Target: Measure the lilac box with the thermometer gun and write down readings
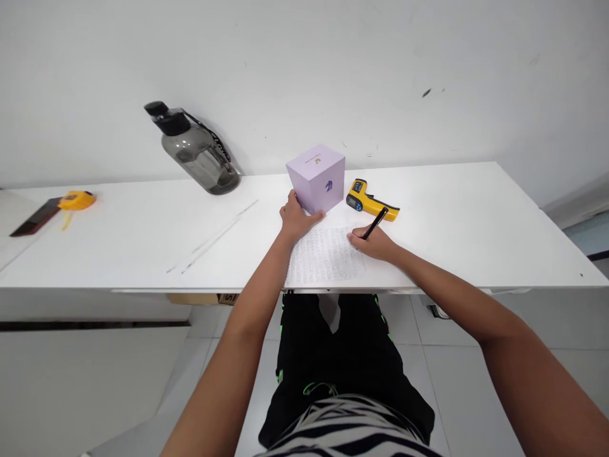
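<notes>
A lilac cube-shaped box (327, 183) with a small dark logo on its front stands on the white table near the wall. My left hand (295, 219) grips its lower near corner, fingers along the left side and thumb at the front. Below the box lies a sheet of paper (323, 257) covered in rows of handwriting. In my right hand (373, 243) is a black pen (375, 223), pinched and slanted, over the sheet's upper right part; its tip is hidden by my fingers. Just beyond this hand lies a yellow and black infrared thermometer (371, 202).
Against the wall at left leans a grey translucent water bottle (202, 152) with a black cap. Farther left are an orange tape measure (77, 200) and a dark flat object (37, 218). The white table (457, 222) ends close to my body; dark smudges mark its surface.
</notes>
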{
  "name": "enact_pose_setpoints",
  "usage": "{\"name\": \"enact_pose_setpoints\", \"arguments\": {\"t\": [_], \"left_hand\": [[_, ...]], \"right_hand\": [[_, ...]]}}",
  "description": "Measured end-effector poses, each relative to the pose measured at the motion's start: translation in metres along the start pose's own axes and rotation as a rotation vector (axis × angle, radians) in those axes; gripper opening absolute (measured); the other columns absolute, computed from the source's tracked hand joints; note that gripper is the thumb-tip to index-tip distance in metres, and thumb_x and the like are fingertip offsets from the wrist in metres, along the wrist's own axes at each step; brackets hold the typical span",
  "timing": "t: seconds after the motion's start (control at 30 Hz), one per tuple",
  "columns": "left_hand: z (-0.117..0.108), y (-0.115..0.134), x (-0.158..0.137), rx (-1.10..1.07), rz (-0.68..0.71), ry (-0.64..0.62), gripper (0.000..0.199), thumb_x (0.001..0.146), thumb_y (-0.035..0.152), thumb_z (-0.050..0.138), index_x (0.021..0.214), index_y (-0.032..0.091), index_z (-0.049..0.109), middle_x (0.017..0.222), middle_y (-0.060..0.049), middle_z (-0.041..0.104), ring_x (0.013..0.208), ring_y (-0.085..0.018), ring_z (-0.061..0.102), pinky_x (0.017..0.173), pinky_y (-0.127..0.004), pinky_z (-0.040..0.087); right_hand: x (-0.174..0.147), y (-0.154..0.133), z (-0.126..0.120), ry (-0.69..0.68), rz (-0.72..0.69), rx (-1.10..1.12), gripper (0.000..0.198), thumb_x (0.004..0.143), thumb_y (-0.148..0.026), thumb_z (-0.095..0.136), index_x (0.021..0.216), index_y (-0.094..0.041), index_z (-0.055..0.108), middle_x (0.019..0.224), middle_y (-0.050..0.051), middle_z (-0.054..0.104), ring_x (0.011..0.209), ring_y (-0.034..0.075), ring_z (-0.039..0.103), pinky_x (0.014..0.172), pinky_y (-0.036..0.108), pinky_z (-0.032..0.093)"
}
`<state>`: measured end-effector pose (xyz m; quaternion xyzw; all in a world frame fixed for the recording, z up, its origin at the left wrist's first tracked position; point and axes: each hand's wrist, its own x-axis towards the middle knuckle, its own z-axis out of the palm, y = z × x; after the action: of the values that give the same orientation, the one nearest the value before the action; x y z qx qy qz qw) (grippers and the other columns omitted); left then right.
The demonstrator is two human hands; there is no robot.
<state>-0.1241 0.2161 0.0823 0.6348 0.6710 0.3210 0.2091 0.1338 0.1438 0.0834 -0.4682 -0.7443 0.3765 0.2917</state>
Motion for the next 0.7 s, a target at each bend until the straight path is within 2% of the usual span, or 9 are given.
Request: {"name": "enact_pose_setpoints", "arguments": {"t": [0.3,0.57,0.7], "left_hand": [[-0.0009,0.0031,-0.0013,0.021,-0.029,0.009,0.109,0.069,0.055,0.09,0.161,0.028,0.037,0.16,-0.015,0.07,0.156,-0.044,0.062,0.138,-0.062,0.04],[-0.0003,0.0037,-0.0007,-0.011,-0.015,0.001,0.11,0.069,0.054,0.089,0.161,0.028,0.037,0.165,-0.017,0.067,0.157,-0.044,0.061,0.139,-0.062,0.036],[0.002,0.0019,-0.0003,-0.041,0.002,0.006,0.111,0.069,0.056,0.09,0.161,0.026,0.037,0.163,-0.018,0.068,0.157,-0.043,0.062,0.14,-0.061,0.034]], "right_hand": [[-0.0005,-0.0007,0.0001,0.041,-0.007,-0.009,0.055,0.1,-0.054,0.06,0.063,-0.027,0.03,0.059,-0.003,0.038,0.061,0.016,0.039,0.064,0.035,0.031],[-0.0017,-0.001,0.0006,0.073,0.0,-0.056,0.052,0.099,-0.049,0.058,0.063,-0.027,0.028,0.059,-0.004,0.033,0.062,0.015,0.037,0.065,0.035,0.029],[-0.0005,0.0016,0.0004,0.057,-0.02,-0.063,0.052,0.097,-0.054,0.056,0.063,-0.028,0.028,0.058,-0.004,0.033,0.06,0.015,0.036,0.064,0.035,0.029]]}}
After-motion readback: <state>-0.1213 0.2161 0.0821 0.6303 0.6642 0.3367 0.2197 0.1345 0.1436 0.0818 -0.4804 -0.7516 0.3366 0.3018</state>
